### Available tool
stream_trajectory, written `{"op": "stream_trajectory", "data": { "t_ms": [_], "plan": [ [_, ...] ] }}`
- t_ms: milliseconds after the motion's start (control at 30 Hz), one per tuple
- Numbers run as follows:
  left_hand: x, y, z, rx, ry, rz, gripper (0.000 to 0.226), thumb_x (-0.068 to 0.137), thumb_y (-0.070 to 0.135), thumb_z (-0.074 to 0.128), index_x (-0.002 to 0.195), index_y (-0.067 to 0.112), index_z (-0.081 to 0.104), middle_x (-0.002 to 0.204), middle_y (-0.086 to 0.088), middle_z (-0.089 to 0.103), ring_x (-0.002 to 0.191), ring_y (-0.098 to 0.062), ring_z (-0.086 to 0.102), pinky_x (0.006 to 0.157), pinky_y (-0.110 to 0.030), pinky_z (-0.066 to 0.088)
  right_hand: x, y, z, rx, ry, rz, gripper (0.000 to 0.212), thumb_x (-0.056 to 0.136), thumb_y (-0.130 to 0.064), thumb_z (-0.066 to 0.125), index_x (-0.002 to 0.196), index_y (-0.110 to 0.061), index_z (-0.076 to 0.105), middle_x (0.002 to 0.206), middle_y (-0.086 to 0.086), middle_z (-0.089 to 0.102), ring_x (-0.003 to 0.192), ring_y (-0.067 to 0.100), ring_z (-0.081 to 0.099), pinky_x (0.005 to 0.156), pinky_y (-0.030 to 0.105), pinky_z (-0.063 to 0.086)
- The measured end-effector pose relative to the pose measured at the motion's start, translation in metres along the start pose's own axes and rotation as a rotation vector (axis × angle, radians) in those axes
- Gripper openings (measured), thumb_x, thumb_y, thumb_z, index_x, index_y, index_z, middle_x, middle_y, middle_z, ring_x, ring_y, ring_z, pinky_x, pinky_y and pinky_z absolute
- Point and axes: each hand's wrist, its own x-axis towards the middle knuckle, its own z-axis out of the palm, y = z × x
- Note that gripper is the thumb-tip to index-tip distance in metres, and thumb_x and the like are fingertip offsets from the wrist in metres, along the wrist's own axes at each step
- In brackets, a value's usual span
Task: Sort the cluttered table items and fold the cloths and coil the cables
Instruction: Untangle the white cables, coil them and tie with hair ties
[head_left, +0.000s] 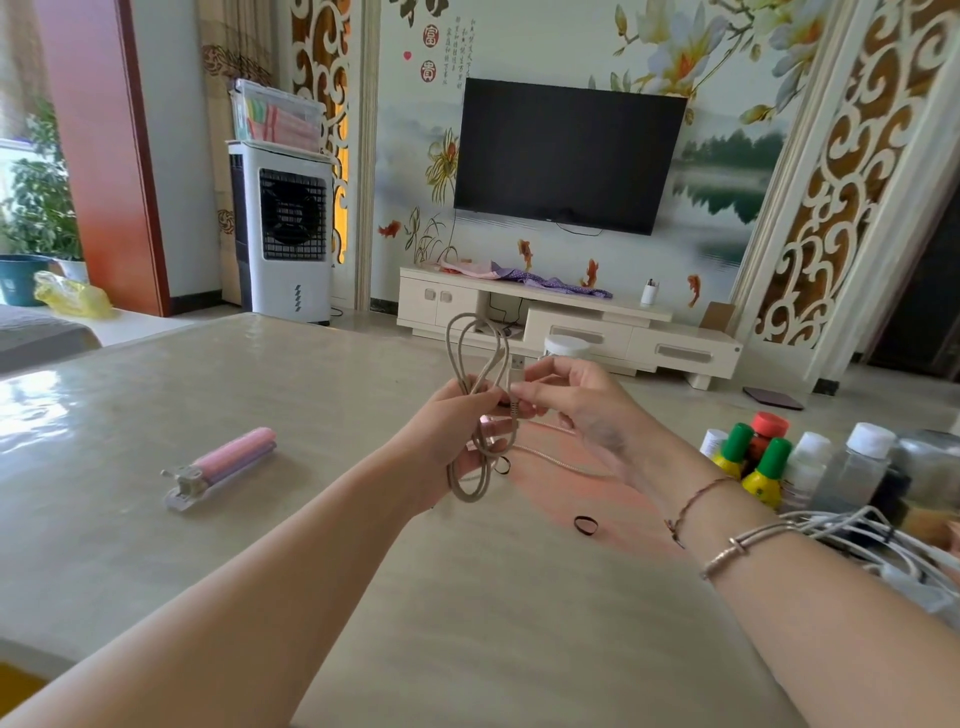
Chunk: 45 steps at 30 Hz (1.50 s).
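A beige braided USB cable (470, 348) is gathered into long loops above the table's middle. My left hand (457, 421) grips the loops at their waist, so they stick out above and hang below the fist. My right hand (576, 400) pinches the cable just below its USB plug (518, 362), right beside the left hand. A loose stretch of the same cable (561, 457) trails on the table under my right hand. Two small black hair ties lie on the table, one (585, 525) in front of my right wrist and one (501, 466) under the loops.
A pink and lilac folding device (223, 465) lies at the table's left. Several bottles (763, 457) with green, red and white caps stand at the right edge. A tangle of white cables (852, 530) lies near my right forearm. A white jar (566, 345) stands at the far edge.
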Motion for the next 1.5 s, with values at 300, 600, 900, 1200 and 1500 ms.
{"op": "stream_trajectory", "data": {
  "t_ms": [300,600,900,1200,1500],
  "plan": [
    [-0.002,-0.007,-0.004,0.005,-0.044,-0.009,0.011,0.102,0.018,0.040,0.091,0.019,0.042,0.061,-0.001,0.044,0.046,-0.009,0.039,0.053,-0.021,0.030,-0.003,0.001,0.005,-0.088,-0.039,-0.044,0.011,0.089,-0.016,0.064,0.099,-0.011,0.065,0.087,-0.001,0.064,0.063,-0.010,0.056,0.056,0.001,0.038],
    [0.003,-0.005,-0.011,-0.095,-0.073,-0.041,0.004,0.102,0.019,0.041,0.098,0.018,0.041,0.052,0.001,0.038,0.040,-0.010,0.029,0.057,-0.028,0.032,-0.004,0.015,0.009,-0.139,-0.156,-0.121,0.013,0.089,-0.009,0.066,0.094,-0.021,0.069,0.090,-0.009,0.068,0.079,-0.001,0.057,0.074,0.008,0.047],
    [0.003,-0.006,-0.012,-0.005,-0.128,-0.165,0.009,0.090,0.018,0.039,0.089,0.014,0.047,0.054,0.002,0.036,0.040,-0.010,0.027,0.059,-0.028,0.029,-0.002,0.019,0.008,-0.385,-0.003,-0.285,0.014,0.081,-0.015,0.076,0.073,-0.025,0.070,0.085,-0.001,0.070,0.074,0.011,0.046,0.072,0.026,0.041],
    [0.005,-0.007,-0.014,0.045,-0.006,0.024,0.014,0.091,0.018,0.062,0.083,0.014,0.053,0.054,0.006,0.044,0.043,-0.007,0.039,0.053,-0.023,0.036,-0.010,0.026,0.014,-0.379,0.178,-0.466,0.014,0.079,-0.010,0.076,0.072,-0.017,0.066,0.078,-0.008,0.054,0.079,0.012,0.049,0.074,0.018,0.039],
    [0.007,-0.003,-0.025,0.018,0.044,-0.106,0.019,0.095,0.025,0.056,0.080,0.017,0.051,0.053,0.005,0.048,0.041,-0.008,0.042,0.054,-0.025,0.037,-0.017,0.022,0.029,0.692,-0.103,0.158,0.014,0.074,-0.029,0.055,0.072,-0.016,0.049,0.079,0.000,0.051,0.076,0.014,0.049,0.066,0.031,0.028]
  ]
}}
